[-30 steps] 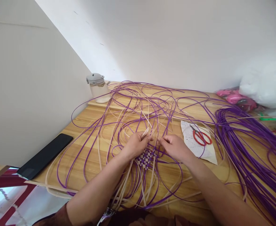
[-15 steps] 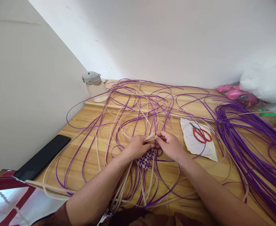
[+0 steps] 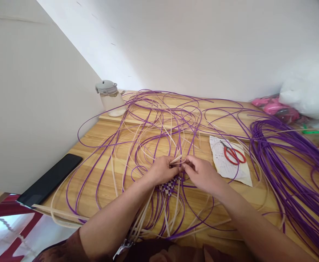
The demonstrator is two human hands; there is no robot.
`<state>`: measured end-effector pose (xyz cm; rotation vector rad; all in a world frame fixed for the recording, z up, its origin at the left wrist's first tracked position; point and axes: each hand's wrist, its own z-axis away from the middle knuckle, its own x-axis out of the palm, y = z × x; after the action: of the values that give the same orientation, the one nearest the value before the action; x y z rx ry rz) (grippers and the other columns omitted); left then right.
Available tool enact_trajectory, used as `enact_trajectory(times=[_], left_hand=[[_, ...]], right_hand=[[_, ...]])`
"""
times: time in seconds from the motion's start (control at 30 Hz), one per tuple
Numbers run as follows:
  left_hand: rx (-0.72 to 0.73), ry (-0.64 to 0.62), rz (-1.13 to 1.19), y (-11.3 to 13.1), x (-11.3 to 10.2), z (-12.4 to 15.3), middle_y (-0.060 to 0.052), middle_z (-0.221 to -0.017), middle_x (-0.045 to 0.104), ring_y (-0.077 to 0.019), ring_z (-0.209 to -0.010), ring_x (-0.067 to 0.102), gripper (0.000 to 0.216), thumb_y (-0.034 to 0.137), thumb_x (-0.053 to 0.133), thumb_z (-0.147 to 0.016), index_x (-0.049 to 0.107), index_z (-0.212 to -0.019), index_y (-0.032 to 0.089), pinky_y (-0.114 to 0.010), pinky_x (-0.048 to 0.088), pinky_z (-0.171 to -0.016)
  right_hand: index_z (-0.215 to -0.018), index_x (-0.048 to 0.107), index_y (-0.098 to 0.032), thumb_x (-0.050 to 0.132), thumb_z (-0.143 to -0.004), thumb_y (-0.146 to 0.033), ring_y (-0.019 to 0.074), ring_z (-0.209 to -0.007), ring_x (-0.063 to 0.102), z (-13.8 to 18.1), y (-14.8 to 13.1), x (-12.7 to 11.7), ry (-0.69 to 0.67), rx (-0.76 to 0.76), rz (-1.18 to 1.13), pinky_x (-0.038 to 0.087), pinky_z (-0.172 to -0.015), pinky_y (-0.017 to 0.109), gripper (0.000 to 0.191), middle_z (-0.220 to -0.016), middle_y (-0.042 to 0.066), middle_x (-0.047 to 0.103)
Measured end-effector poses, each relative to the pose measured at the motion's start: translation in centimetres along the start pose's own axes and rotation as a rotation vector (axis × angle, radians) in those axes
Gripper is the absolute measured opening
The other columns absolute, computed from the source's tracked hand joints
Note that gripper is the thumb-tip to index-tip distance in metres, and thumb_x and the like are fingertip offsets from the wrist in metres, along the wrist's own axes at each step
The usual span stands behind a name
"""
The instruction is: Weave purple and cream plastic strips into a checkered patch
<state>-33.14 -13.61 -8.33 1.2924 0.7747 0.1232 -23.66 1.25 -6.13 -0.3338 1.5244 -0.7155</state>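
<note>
Checkered weaving [image 3: 169, 188] of purple and pale strips lay flat on the wooden table [image 3: 106, 129], in front of the person, its upper edge partly covered by the left hand [image 3: 163, 170]. That hand was clamped on pale strips [image 3: 176, 159], ends protruding past the thumb. Fingertips of the right hand [image 3: 199, 171] were drawn together just beside it; whether they gripped a strip could not be told. Compared with 1.0 s earlier, the gap between the 2 hands had narrowed. Compared with 0.5 s earlier, the right fingertips sat slightly lower. Red-handled scissors [image 3: 234, 155] remained on the paper [image 3: 243, 176], right of the hands.
</note>
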Motion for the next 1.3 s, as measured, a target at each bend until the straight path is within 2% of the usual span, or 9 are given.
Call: enact_trajectory(times=[0.23,0.53,0.67,0.77,0.87,0.97,1.03,1.13,1.3], left_hand=[[0.026,-0.082,0.030,-0.5,0.2,-0.1,0.001,-0.079,0.069,-0.0169,-0.076,0.061,0.024,0.035,0.060,-0.077,0.071,-0.088,0.017,-0.022,0.043,-0.067],[0.052,-0.016,-0.224,-0.4,0.2,0.0,0.000,-0.074,0.067,-0.0162,-0.071,0.059,0.014,0.027,0.056,-0.078,0.067,-0.080,0.019,-0.023,0.038,-0.063],[0.025,-0.061,-0.144,-0.4,-0.2,-0.1,0.002,-0.068,0.063,-0.0142,-0.066,0.056,0.013,0.028,0.060,-0.076,0.065,-0.076,0.017,-0.022,0.037,-0.061],[0.031,-0.138,-0.044,-0.3,-1.0,-0.1,0.004,-0.061,0.054,-0.0111,-0.060,0.050,0.020,0.031,0.057,-0.080,0.061,-0.070,0.015,-0.020,0.035,-0.058],[0.049,-0.146,-0.007,-0.1,-1.8,-0.1,0.005,-0.057,0.049,-0.0101,-0.055,0.047,0.024,0.031,0.047,-0.086,0.062,-0.081,0.014,-0.020,0.035,-0.056],[-0.005,-0.143,0.026,0.1,-2.1,0.0,0.005,-0.051,0.048,-0.0105,-0.047,0.046,0.026,0.030,0.042,-0.088,0.061,-0.094,0.014,-0.020,0.034,-0.050],[-0.032,-0.125,0.038,0.2,-2.0,0.0,0.005,-0.050,0.048,-0.0106,-0.046,0.047,0.026,0.032,0.042,-0.088,0.061,-0.092,0.015,-0.020,0.033,-0.048],[-0.005,-0.052,-0.015,0.1,-2.0,-0.1,0.005,-0.051,0.047,-0.0095,-0.048,0.044,0.027,0.036,0.045,-0.087,0.060,-0.076,0.015,-0.020,0.031,-0.049],[0.020,0.053,-0.206,-0.3,-2.2,-0.2,0.003,-0.059,0.052,-0.0116,-0.059,0.048,0.035,0.043,0.049,-0.085,0.063,-0.069,0.015,-0.022,0.031,-0.056]], right_hand=[[-0.082,0.057,-0.020,0.048,-0.087,-0.025,0.0135,-0.064,0.054,1.5,0.9,-0.2,-0.103,-0.084,0.050,0.030,-0.057,0.024,0.012,-0.073,0.000,0.064],[-0.075,0.053,-0.020,0.046,-0.088,-0.025,0.0118,-0.061,0.047,1.2,1.8,-0.5,-0.232,-0.158,0.045,0.028,-0.056,0.023,0.016,-0.064,-0.003,0.053],[-0.072,0.049,-0.020,0.045,-0.088,-0.029,0.0115,-0.059,0.043,1.9,2.4,-0.6,-0.244,-0.121,0.036,0.029,-0.054,0.023,0.019,-0.060,-0.004,0.048],[-0.077,0.055,-0.020,0.046,-0.089,-0.032,0.0122,-0.062,0.048,2.1,2.6,-0.9,-0.224,-0.086,-0.015,0.035,-0.057,0.023,0.019,-0.065,-0.003,0.054],[-0.097,0.062,-0.021,0.049,-0.088,-0.034,0.0136,-0.068,0.055,1.7,2.5,-0.8,-0.155,0.005,-0.145,0.042,-0.060,0.024,0.021,-0.078,0.001,0.062],[-0.112,0.062,-0.020,0.050,-0.086,-0.039,0.0122,-0.055,0.052,0.8,2.1,-0.4,-0.198,0.188,-0.311,0.041,-0.046,0.022,0.034,-0.072,0.001,0.059],[-0.109,0.064,-0.019,0.053,-0.083,-0.039,0.0108,-0.049,0.049,0.0,1.7,-0.1,-0.260,0.253,-0.396,0.037,-0.039,0.019,0.035,-0.066,0.000,0.056],[-0.092,0.067,-0.016,0.059,-0.079,-0.039,0.0088,-0.049,0.047,-1.0,1.0,0.5,-0.285,0.224,-0.434,0.033,-0.040,0.017,0.028,-0.061,0.000,0.055],[-0.076,0.063,-0.016,0.057,-0.079,-0.042,0.0076,-0.043,0.041,-1.6,0.5,2.1,-0.201,0.174,-0.355,0.028,-0.041,0.019,0.027,-0.050,-0.004,0.047]])
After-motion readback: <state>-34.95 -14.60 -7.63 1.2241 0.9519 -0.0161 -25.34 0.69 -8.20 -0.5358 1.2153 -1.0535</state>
